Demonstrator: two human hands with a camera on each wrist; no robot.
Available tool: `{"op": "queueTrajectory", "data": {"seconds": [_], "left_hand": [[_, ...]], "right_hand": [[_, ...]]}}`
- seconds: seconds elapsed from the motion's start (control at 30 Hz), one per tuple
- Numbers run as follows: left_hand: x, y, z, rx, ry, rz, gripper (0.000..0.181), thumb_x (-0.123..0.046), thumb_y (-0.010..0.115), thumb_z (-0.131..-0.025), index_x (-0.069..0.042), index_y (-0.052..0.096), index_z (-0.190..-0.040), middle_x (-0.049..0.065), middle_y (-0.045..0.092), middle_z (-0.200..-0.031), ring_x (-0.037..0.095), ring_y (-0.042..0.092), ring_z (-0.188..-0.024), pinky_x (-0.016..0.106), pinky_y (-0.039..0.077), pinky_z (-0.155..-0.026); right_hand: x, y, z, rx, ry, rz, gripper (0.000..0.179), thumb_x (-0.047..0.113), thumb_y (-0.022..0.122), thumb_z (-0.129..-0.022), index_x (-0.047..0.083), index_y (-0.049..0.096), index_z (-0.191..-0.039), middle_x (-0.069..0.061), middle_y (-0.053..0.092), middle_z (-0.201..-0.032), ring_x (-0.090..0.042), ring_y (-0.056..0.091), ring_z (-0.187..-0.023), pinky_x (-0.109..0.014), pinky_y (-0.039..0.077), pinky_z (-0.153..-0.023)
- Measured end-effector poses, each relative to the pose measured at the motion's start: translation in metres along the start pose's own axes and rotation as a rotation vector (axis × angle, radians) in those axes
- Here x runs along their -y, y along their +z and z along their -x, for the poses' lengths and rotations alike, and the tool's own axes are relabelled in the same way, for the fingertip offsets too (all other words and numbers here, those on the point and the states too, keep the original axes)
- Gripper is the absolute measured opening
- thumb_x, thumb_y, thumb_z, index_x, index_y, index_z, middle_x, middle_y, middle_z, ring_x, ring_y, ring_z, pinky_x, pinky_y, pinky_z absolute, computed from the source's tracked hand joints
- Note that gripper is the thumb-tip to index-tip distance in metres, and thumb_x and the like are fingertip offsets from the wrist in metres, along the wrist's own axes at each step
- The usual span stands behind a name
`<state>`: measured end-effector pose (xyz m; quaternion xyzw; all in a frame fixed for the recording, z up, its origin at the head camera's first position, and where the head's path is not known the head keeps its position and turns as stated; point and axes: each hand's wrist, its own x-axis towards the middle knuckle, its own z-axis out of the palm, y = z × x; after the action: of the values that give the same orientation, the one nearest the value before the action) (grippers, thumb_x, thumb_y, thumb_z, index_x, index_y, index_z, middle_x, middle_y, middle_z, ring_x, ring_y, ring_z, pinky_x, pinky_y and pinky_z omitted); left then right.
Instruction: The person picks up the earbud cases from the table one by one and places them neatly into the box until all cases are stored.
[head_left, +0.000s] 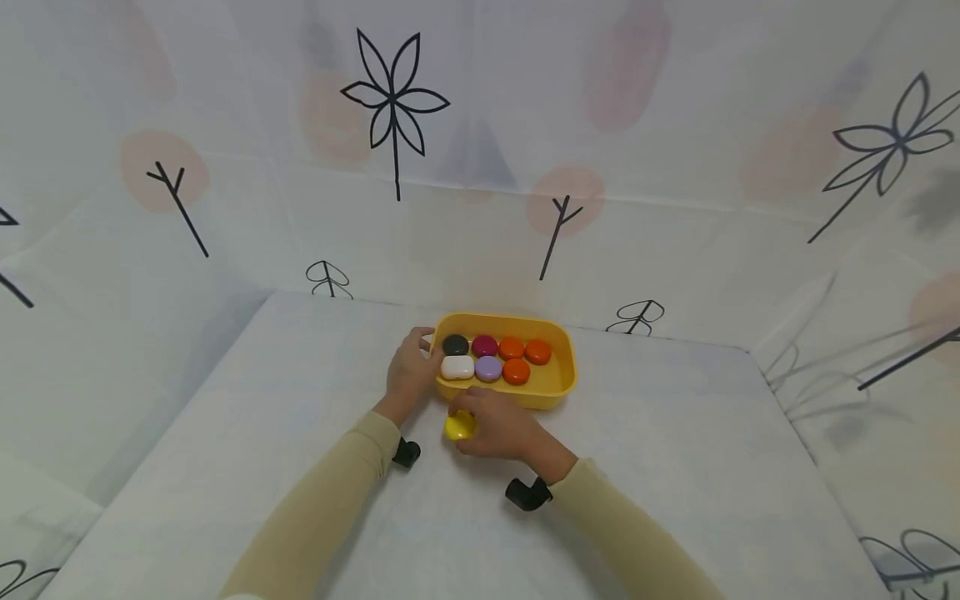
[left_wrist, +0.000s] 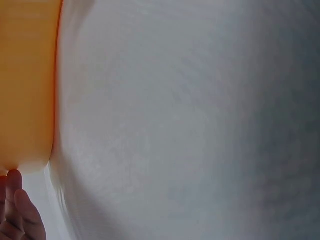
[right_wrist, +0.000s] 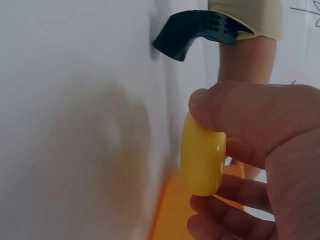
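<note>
A yellow tray (head_left: 551, 382) holds several glossy rounded pieces in two rows. The back row has a dark piece (head_left: 455, 345), a maroon piece (head_left: 484, 346) and two orange pieces (head_left: 537, 352). In front lie a white piece (head_left: 457, 367), a lilac piece (head_left: 488, 368) and an orange-red piece (head_left: 516, 372). My right hand (head_left: 498, 427) pinches a smooth yellow piece (right_wrist: 202, 162) between thumb and fingers, just in front of the tray. My left hand (head_left: 408, 371) is at the tray's left end, its fingertips touching the outer wall in the left wrist view.
The tray stands on a white-covered table (head_left: 675, 467), toward its far edge. Behind it rises a pale cloth backdrop (head_left: 480, 242) with line-drawn plants. A dark wrist mount (head_left: 528, 494) hangs under the right wrist, another (head_left: 407, 453) under the left.
</note>
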<state>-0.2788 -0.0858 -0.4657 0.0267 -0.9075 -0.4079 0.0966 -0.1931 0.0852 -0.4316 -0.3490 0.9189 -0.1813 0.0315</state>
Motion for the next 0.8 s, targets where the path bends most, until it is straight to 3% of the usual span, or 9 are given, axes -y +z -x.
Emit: {"op": "queueTrajectory", "data": {"seconds": [0.23,0.8], "left_hand": [[0.001,0.001,0.000,0.000,0.002,0.003,0.043,-0.030,0.053,-0.076,-0.019,0.048,-0.118,0.001,0.055,-0.089,0.018,0.051,-0.070,0.027,0.040,-0.056],[0.000,0.001,0.000,0.007,-0.021,0.025,0.045,-0.031,0.053,-0.076,-0.020,0.047,-0.119,0.001,0.054,-0.090,0.016,0.050,-0.067,0.025,0.039,-0.053]], "right_hand": [[-0.002,0.012,-0.001,0.011,-0.006,0.018,0.033,0.034,0.070,-0.068,0.023,0.058,-0.097,0.012,0.053,-0.086,-0.005,0.045,-0.074,-0.018,0.043,-0.070],[-0.002,0.017,-0.002,0.028,-0.012,0.013,0.033,0.034,0.071,-0.067,0.020,0.059,-0.095,0.010,0.052,-0.086,-0.006,0.046,-0.076,-0.020,0.043,-0.073]]}}
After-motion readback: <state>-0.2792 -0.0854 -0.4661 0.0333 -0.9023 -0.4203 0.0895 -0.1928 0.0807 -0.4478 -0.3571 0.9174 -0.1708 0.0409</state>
